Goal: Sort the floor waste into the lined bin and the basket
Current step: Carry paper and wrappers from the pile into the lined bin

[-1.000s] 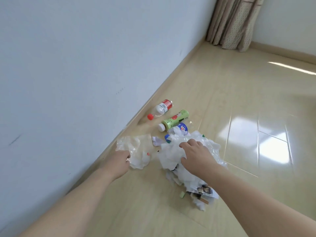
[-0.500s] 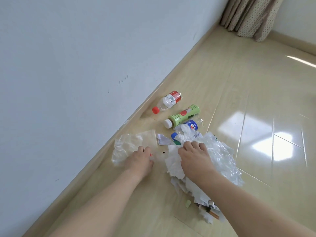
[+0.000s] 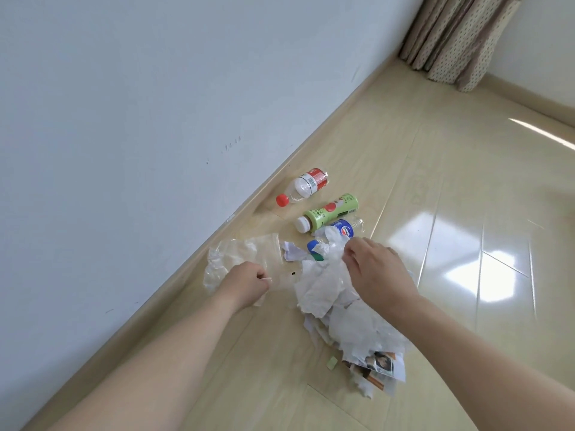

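Observation:
Waste lies on the wooden floor beside the wall. My left hand (image 3: 245, 284) pinches a small pale stick (image 3: 266, 279) in front of a clear plastic cup and crumpled film (image 3: 239, 255). My right hand (image 3: 378, 272) curls its fingers into the crumpled clear plastic (image 3: 331, 248) on top of a pile of white tissue (image 3: 320, 289). Behind the pile lie a clear bottle with a red cap (image 3: 303, 188), a green bottle (image 3: 328, 214) and a blue-labelled bottle (image 3: 342, 230). No bin or basket is in view.
Torn printed paper (image 3: 381, 365) and a small green scrap (image 3: 331, 363) lie at the near end of the pile. A crumpled paper ball (image 3: 292, 251) sits by the cup. The white wall (image 3: 124, 119) runs along the left; a curtain (image 3: 457, 35) hangs far right.
My left hand moved right, off the clear film's edge, and now pinches a small stick. My right hand shifted from the top of the pile toward its far end.

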Demonstrator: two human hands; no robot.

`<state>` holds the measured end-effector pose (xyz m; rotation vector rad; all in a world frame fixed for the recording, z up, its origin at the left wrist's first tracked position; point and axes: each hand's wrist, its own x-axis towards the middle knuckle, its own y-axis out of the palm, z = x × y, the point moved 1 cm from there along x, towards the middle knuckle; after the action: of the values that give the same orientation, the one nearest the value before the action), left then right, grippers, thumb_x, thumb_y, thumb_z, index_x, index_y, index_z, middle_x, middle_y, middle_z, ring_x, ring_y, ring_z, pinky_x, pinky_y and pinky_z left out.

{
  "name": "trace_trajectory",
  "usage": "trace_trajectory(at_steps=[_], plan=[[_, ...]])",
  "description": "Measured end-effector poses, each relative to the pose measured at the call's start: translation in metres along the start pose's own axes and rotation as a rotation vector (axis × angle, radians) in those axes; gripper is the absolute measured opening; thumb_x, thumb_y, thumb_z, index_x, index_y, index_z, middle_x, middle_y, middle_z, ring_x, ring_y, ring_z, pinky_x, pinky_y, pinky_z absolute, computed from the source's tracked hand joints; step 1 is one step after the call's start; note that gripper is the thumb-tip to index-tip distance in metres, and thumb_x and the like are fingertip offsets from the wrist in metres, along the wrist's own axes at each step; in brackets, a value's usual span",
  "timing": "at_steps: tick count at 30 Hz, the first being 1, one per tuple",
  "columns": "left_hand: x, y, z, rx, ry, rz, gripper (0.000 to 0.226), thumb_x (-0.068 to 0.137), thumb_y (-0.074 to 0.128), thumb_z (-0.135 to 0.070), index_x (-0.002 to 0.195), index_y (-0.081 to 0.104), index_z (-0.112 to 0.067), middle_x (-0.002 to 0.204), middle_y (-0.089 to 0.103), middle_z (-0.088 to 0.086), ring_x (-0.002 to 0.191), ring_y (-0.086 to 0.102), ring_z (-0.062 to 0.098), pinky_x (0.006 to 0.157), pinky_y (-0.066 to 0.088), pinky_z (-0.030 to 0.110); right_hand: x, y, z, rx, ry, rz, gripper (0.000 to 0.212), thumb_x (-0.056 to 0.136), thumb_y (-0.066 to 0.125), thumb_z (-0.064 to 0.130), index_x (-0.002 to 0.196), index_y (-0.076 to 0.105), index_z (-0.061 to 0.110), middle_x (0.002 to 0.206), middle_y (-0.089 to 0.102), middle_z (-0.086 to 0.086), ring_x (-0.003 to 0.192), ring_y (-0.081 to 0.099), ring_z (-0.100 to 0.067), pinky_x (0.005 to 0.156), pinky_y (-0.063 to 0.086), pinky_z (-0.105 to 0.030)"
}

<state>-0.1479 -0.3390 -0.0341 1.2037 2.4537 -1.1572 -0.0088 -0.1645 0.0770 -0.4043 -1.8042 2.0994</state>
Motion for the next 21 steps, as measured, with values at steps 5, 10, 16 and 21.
trace_trajectory(at_steps=[5,10,16,21], plan=[[-0.029,-0.015,-0.045,-0.317,0.028,-0.015,0.025,0.089,0.061,-0.019,0.065,0.058,-0.009,0.06,0.053,0.002,0.055,0.047,0.016,0.054,0.037,0.024,-0.021,-0.056,-0.008,0.218,0.096,-0.188,0.015,0.099,0.043,0.016,0.098,0.058,0.013,0.091,0.059,0.002,0.08,0.053,-0.023,0.071,0.043,-0.033],[-0.064,-0.014,-0.121,-0.479,0.131,0.059,0.012,0.092,0.061,-0.012,0.088,0.068,-0.002,0.073,0.069,0.01,0.052,0.057,0.012,0.053,0.049,0.024,-0.055,-0.114,-0.037,0.438,0.218,-0.397,0.021,0.096,0.047,0.007,0.099,0.066,0.015,0.092,0.06,0.005,0.081,0.055,-0.017,0.072,0.041,-0.026],[-0.118,0.009,-0.244,-0.384,0.315,0.14,0.011,0.095,0.051,-0.001,0.096,0.061,0.001,0.082,0.068,0.015,0.061,0.06,0.02,0.054,0.054,0.025,-0.127,-0.191,-0.093,0.451,0.305,-0.576,0.021,0.095,0.049,0.007,0.094,0.067,0.018,0.091,0.061,0.005,0.086,0.061,-0.019,0.07,0.04,-0.022],[-0.169,0.065,-0.341,-0.293,0.504,0.212,0.005,0.093,0.051,-0.002,0.09,0.05,-0.006,0.083,0.071,0.017,0.059,0.065,0.023,0.058,0.056,0.031,-0.201,-0.246,-0.155,0.472,0.45,-0.723,0.03,0.088,0.045,-0.003,0.089,0.067,0.018,0.094,0.065,0.001,0.092,0.061,-0.019,0.083,0.049,-0.031]])
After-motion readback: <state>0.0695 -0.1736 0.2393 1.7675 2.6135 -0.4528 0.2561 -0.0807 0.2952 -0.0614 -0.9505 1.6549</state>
